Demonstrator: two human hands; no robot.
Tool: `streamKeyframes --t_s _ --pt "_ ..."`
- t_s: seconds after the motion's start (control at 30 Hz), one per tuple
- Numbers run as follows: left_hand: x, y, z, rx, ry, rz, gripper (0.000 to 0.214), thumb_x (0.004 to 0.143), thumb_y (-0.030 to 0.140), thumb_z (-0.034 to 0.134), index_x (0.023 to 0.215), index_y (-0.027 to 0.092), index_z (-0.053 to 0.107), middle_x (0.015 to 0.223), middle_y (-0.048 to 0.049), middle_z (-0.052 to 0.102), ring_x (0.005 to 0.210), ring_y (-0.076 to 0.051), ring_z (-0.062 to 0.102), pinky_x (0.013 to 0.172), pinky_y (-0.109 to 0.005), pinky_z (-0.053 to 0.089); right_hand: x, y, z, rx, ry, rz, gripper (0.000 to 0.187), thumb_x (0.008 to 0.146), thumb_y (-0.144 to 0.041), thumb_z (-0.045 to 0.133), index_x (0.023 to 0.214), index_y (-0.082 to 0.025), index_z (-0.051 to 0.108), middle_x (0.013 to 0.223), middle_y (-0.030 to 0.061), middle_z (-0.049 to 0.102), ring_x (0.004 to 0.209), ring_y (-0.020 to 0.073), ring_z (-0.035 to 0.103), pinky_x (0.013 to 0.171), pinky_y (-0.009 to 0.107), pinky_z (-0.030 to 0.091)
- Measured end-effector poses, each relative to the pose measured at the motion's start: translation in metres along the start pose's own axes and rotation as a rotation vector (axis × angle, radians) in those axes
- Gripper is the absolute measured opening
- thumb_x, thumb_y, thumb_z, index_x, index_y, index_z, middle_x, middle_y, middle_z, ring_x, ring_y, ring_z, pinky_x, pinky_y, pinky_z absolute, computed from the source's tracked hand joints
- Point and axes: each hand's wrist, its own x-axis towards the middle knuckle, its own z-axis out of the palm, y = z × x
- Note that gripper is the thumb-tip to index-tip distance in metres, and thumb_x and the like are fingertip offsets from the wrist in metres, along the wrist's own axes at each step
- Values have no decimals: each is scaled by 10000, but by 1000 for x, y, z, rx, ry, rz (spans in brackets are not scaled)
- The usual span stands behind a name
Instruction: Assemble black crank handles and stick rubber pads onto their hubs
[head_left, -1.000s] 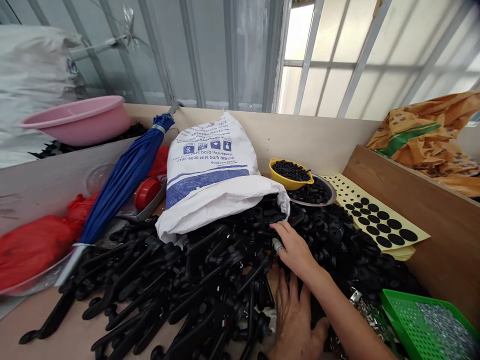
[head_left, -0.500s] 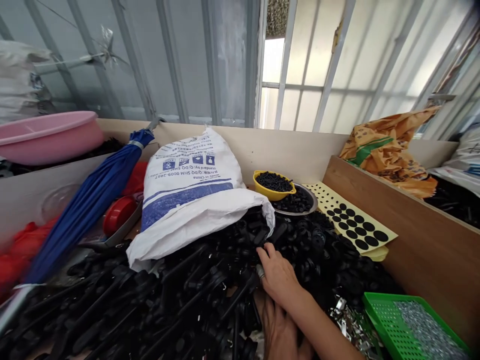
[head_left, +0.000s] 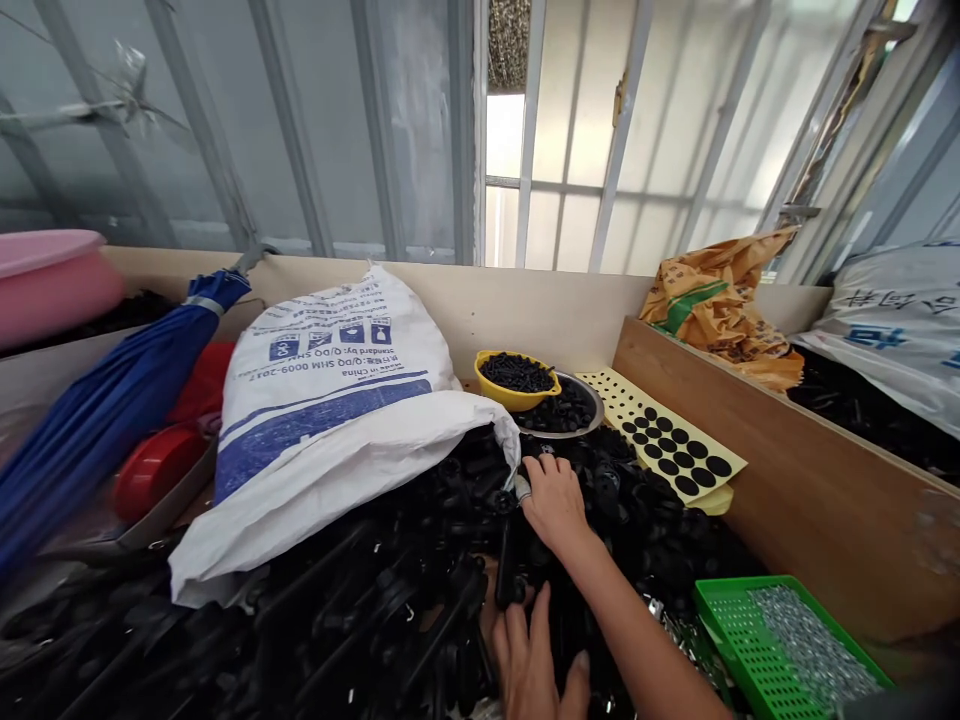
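My left hand (head_left: 531, 655) is low in the centre. Its fingers lie around the lower end of a black rod-like part (head_left: 507, 550), which stands up out of the pile; the thumb is apart from it. My right hand (head_left: 555, 500), with a ring on one finger, reaches palm down over the heap of black plastic parts (head_left: 390, 590). Its fingers are slightly apart and bent, with the tips against the parts. No held piece shows in it. Close to its fingers hangs the open edge of a white woven sack (head_left: 322, 440).
A yellow basket (head_left: 517, 398) of black pieces sits on a metal bowl (head_left: 577, 425). Rightward are a dotted sticker sheet (head_left: 600, 385), a wooden divider (head_left: 697, 390) and a green tray (head_left: 727, 620) of small metal pieces. A blue umbrella (head_left: 112, 400) leans at left.
The view has turned right. My right hand has moved farther into the pile, away from my left hand. A black rod-like part now stands at my left fingers.
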Motion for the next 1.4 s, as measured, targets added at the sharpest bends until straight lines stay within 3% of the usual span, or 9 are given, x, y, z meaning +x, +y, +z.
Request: streamKeyframes --t_s 0.13,0.33,0.6,0.73,0.83,0.93,1.07,1.27,1.4 --pt "4 -8 2 -147 87 -14 537 806 284 418 1308 103 478 1344 -160 477 1283 -303 374 1073 -448 268 -16 -5 3 -13 3 -25 384 762 -166 526 1141 -195 578 1050 93 580 937 262 477 810 376 368" --pt "4 -6 1 -257 90 -38 468 848 335 390 1271 156 479 1325 -135 497 1275 -300 393 1070 -508 241 -32 -4 -7 8 -2 -72 454 790 -212 519 1243 -237 520 1087 80 580 978 260 470 901 418 307" --pt "-9 12 -4 -352 128 -10 487 853 304 403 1311 149 457 1358 -131 461 1242 -263 420 1040 -407 327 -40 13 -16 104 -35 -174 516 712 -47 452 1191 -210 553 1120 74 576 1024 237 465 882 383 323" --pt "-4 11 -5 -485 119 -93 545 836 285 425 1359 143 365 1379 -143 412 1032 -222 531 914 -371 431 -38 8 -14 112 -18 -182 507 691 -47 449 1159 -197 573 1098 91 564 1004 243 472 873 389 347" --pt "2 5 -6 -576 100 -189 558 847 304 421 1369 129 331 1372 -159 411 1039 -223 528 902 -362 444 -34 5 -12 121 -16 -203 546 688 -46 448 1206 -184 551 1157 94 546 1026 231 470 867 345 379" --pt "4 1 -6 -563 88 -173 529 840 310 436 1340 144 388 1370 -142 426 1183 -253 464 989 -384 393 -31 9 -11 131 -24 -228 580 710 -48 439 1272 -179 506 1262 85 509 1098 218 448 928 327 367" --pt "0 6 -9 -501 80 -139 513 836 281 439 1334 158 409 1396 -127 412 1286 -266 381 1060 -409 328 -33 19 -12 123 -58 -274 551 732 -89 471 1271 -191 519 1306 95 497 1170 256 415 1005 402 308" --pt "-3 17 -18 -471 22 -130 499 874 270 385 1353 128 368 1416 -145 372 1306 -262 340 1076 -425 298 -36 19 -9 107 -63 -281 568 736 -51 445 1292 -147 506 1292 154 504 1141 287 437 977 461 323" --pt "-13 27 -25 -485 80 -70 403 906 303 369 1282 174 436 1307 -122 468 1197 -245 430 1020 -399 344 -47 18 -22 131 -77 -392 569 694 -42 488 1235 -209 552 1375 89 430 1248 255 340 1027 398 295"
